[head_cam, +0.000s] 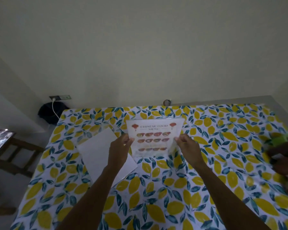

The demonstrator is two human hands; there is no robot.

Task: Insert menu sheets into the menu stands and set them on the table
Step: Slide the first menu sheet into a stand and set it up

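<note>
A clear menu stand (178,125) with a "Chinese Food Menu" sheet (154,140) inside it stands upright near the middle of the table, its printed face toward me. My left hand (120,146) pinches the stand's left edge and my right hand (188,145) pinches its right edge. White menu sheets (96,150) lie flat, blank side up, on the cloth to the left, partly under my left forearm.
The table wears a lemon-and-leaf patterned cloth (223,180). Blurred green and dark objects (283,146) sit at the right edge. A wooden chair (10,150) stands left of the table. A dark bag (50,113) and a wall socket with a white cable are behind the far-left corner.
</note>
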